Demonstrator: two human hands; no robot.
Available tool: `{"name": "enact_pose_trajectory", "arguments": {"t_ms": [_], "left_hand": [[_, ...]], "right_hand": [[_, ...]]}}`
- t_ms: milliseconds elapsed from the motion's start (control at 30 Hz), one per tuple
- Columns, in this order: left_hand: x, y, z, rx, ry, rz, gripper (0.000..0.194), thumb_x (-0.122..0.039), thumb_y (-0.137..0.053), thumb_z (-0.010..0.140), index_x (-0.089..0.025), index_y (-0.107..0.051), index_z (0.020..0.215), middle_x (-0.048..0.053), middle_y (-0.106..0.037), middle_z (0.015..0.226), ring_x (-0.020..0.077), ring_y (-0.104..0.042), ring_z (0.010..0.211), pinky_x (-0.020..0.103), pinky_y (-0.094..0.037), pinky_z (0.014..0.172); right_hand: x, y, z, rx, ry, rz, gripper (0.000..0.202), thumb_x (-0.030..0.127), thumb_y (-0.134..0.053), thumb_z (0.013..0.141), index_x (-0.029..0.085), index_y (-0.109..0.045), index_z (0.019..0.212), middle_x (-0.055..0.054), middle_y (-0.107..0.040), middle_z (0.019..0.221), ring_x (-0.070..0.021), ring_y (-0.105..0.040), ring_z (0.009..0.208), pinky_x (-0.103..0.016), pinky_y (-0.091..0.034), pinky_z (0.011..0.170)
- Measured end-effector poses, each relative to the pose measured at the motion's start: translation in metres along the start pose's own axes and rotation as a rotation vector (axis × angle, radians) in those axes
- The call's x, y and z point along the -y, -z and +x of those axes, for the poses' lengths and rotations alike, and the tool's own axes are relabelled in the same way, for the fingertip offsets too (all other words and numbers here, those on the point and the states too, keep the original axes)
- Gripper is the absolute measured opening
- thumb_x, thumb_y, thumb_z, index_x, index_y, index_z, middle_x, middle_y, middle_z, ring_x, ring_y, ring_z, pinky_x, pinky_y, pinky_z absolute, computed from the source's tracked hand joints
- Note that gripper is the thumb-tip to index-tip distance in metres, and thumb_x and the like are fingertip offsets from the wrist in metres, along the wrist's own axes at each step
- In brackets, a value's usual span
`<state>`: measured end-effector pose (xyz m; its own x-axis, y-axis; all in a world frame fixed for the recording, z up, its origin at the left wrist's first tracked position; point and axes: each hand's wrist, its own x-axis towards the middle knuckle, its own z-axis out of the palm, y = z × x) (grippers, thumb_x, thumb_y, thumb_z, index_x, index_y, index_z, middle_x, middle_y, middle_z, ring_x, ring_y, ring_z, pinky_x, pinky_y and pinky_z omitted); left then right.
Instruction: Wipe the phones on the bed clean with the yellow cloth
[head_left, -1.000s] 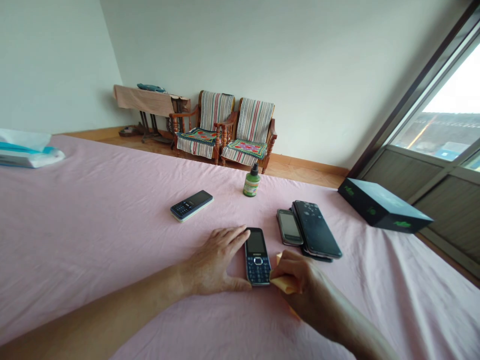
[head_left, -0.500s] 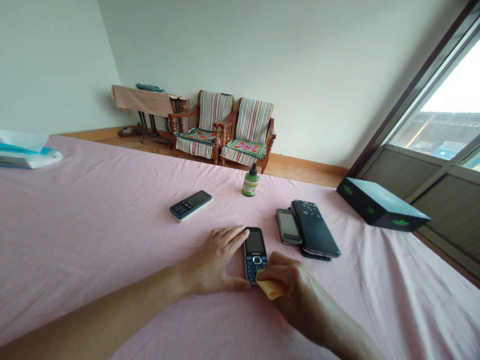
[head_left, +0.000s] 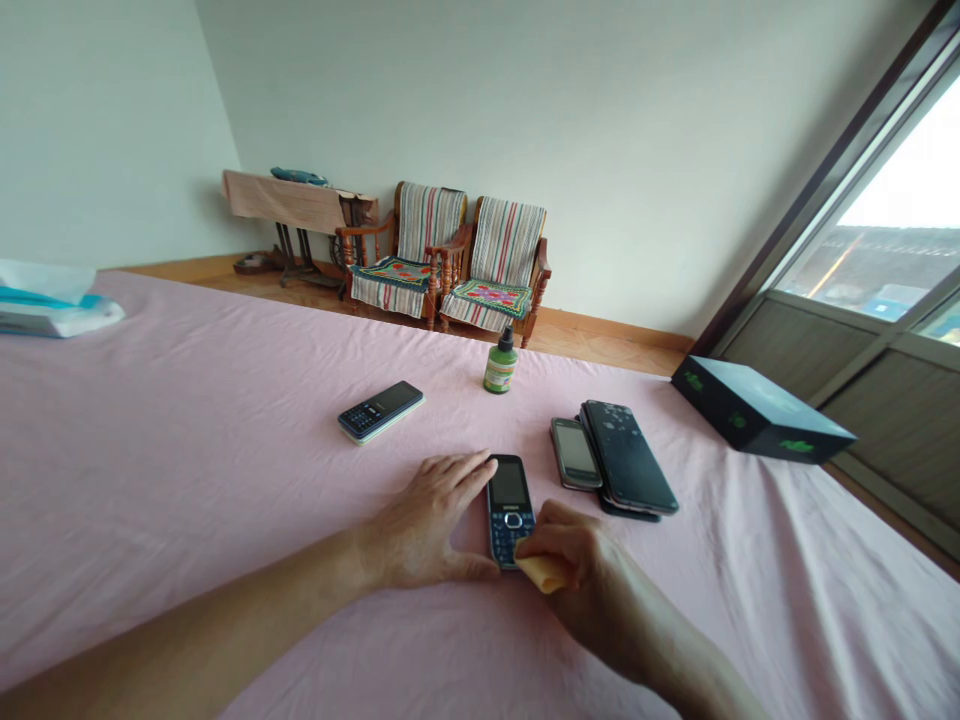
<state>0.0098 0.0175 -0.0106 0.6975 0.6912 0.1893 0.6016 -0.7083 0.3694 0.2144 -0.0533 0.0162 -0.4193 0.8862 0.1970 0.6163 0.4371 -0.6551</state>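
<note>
A dark blue keypad phone point(head_left: 511, 500) lies face up on the pink cloth point(head_left: 247, 440). My left hand point(head_left: 431, 520) rests beside it, fingers spread, with fingertips at its upper left edge and the thumb near its lower left corner. Pinched in my right hand point(head_left: 577, 560) is a folded yellow cloth point(head_left: 546, 572), which touches the lower right of the keypad. Another keypad phone point(head_left: 381, 411) lies at the upper left. To the right, a small grey phone point(head_left: 576, 453) lies against a large dark smartphone point(head_left: 630, 455), which rests on another dark item.
A green spray bottle point(head_left: 500, 365) stands beyond the phones. A black box point(head_left: 761, 410) sits at the right edge, and a tissue pack point(head_left: 56, 305) lies at the far left. Two wooden chairs point(head_left: 491, 265) and a cloth-covered table point(head_left: 281, 203) stand by the wall.
My right hand and the yellow cloth have shifted very slightly at the keypad's lower right corner. My left hand stays in place beside the phone.
</note>
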Motion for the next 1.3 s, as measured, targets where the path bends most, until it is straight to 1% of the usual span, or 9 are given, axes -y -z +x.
{"name": "enact_pose_trajectory", "arguments": {"t_ms": [200,300,367,533,667,733,933,1167,1300], "left_hand": [[-0.001,0.001,0.000,0.012,0.012,0.001,0.098,-0.067,-0.069,0.067,-0.017,-0.033,0.144,0.017,-0.033,0.150,0.0350,-0.031,0.136,0.050,-0.027,0.109],[-0.002,0.001,0.001,0.012,0.015,-0.004,0.099,-0.066,-0.070,0.067,-0.015,-0.034,0.143,0.017,-0.033,0.149,0.0349,-0.030,0.136,0.049,-0.027,0.110],[-0.002,0.001,0.001,0.013,0.014,-0.008,0.098,-0.065,-0.071,0.066,-0.015,-0.034,0.143,0.017,-0.033,0.149,0.0349,-0.030,0.136,0.049,-0.027,0.110],[-0.003,0.001,0.001,0.010,0.013,0.008,0.096,-0.061,-0.073,0.067,-0.017,-0.033,0.143,0.016,-0.033,0.150,0.0340,-0.031,0.136,0.049,-0.027,0.110],[-0.002,0.002,0.001,0.010,0.011,0.005,0.096,-0.063,-0.072,0.067,-0.018,-0.033,0.143,0.016,-0.033,0.150,0.0340,-0.031,0.136,0.049,-0.027,0.109],[-0.002,0.001,0.001,0.012,0.011,0.001,0.097,-0.063,-0.072,0.066,-0.018,-0.033,0.143,0.015,-0.033,0.150,0.0343,-0.031,0.136,0.049,-0.027,0.109],[0.000,-0.002,0.001,-0.009,-0.009,0.006,0.095,-0.054,-0.076,0.067,-0.019,-0.032,0.144,0.015,-0.033,0.150,0.0339,-0.032,0.136,0.049,-0.027,0.110],[0.003,-0.006,0.001,-0.013,-0.010,0.013,0.098,-0.067,-0.069,0.068,-0.018,-0.031,0.145,0.016,-0.032,0.150,0.0344,-0.031,0.135,0.050,-0.028,0.109],[0.003,-0.005,0.001,-0.020,-0.009,0.014,0.098,-0.069,-0.067,0.068,-0.019,-0.031,0.144,0.015,-0.033,0.150,0.0346,-0.032,0.135,0.050,-0.029,0.108]], "right_hand": [[0.000,-0.003,0.001,-0.003,0.010,-0.018,0.033,-0.010,-0.051,0.071,0.019,-0.067,0.074,0.000,-0.058,0.080,-0.0116,-0.053,0.073,-0.023,-0.035,0.064],[0.000,-0.003,0.002,-0.002,0.009,0.000,0.033,-0.009,-0.051,0.074,0.019,-0.068,0.075,0.000,-0.059,0.082,-0.0118,-0.054,0.074,-0.023,-0.035,0.064],[0.000,-0.004,0.002,-0.014,0.009,0.001,0.033,-0.008,-0.050,0.076,0.019,-0.068,0.075,-0.001,-0.059,0.081,-0.0118,-0.053,0.074,-0.023,-0.035,0.064],[-0.001,-0.008,0.002,-0.001,0.025,-0.031,0.032,-0.009,-0.052,0.073,0.019,-0.068,0.077,-0.001,-0.057,0.079,-0.0125,-0.052,0.072,-0.024,-0.034,0.063],[-0.002,-0.007,0.003,-0.013,0.032,-0.012,0.029,-0.005,-0.053,0.077,0.020,-0.068,0.076,-0.001,-0.059,0.081,-0.0125,-0.052,0.074,-0.024,-0.034,0.063],[-0.002,-0.007,0.003,-0.017,0.028,-0.009,0.030,-0.006,-0.052,0.077,0.020,-0.068,0.076,0.000,-0.059,0.082,-0.0122,-0.053,0.074,-0.024,-0.035,0.065],[-0.003,-0.015,0.004,-0.005,0.050,-0.012,0.032,-0.007,-0.053,0.074,0.021,-0.068,0.077,0.000,-0.055,0.080,-0.0114,-0.052,0.071,-0.022,-0.034,0.061],[-0.013,-0.010,0.009,-0.098,-0.031,-0.018,0.036,-0.013,-0.045,0.060,0.018,-0.063,0.067,-0.001,-0.051,0.080,-0.0118,-0.051,0.072,-0.022,-0.035,0.061],[-0.012,-0.010,0.008,-0.096,0.002,-0.031,0.034,-0.011,-0.046,0.064,0.018,-0.063,0.068,0.000,-0.051,0.079,-0.0118,-0.050,0.071,-0.022,-0.035,0.061]]}}
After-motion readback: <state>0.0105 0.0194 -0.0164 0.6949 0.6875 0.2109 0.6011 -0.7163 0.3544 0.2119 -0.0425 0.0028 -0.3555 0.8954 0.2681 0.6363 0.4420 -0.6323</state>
